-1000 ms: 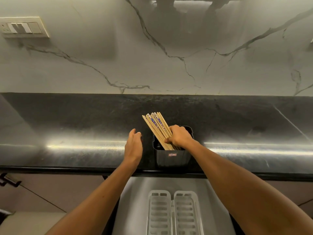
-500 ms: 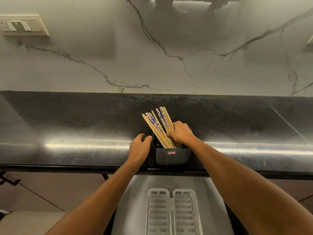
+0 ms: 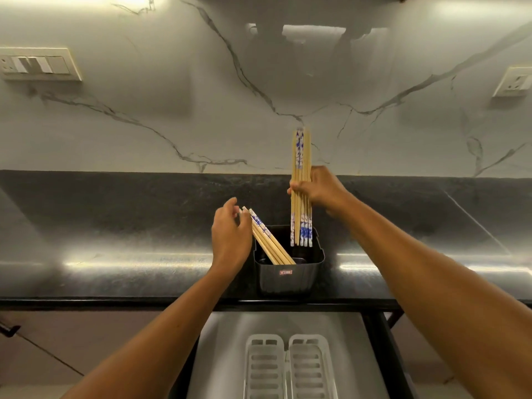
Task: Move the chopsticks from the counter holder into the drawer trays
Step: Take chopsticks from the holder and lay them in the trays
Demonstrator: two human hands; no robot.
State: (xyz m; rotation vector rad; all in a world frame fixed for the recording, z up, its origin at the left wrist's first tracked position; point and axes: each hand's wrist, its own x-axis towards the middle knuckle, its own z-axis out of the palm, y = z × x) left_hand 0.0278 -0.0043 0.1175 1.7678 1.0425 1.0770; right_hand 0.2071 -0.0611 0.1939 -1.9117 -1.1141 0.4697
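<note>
My right hand (image 3: 319, 190) grips a bundle of several wooden chopsticks with blue-and-white ends (image 3: 300, 180), held upright above the black holder (image 3: 288, 276) on the dark counter. A few more chopsticks (image 3: 266, 240) lean to the left inside the holder. My left hand (image 3: 230, 237) is beside the holder's left edge, fingers loosely curled, touching the tops of the leaning chopsticks. Below the counter, two white slotted trays (image 3: 288, 367) lie side by side in the open drawer (image 3: 218, 355).
The black counter (image 3: 115, 226) runs the full width under a marble backsplash. A switch plate (image 3: 37, 64) is on the wall at left and a socket (image 3: 515, 82) at right. The drawer's dark side rail (image 3: 385, 355) is at right.
My right hand has lifted a bundle of chopsticks up out of the holder. My left hand has moved from the holder's side up to the remaining leaning chopsticks.
</note>
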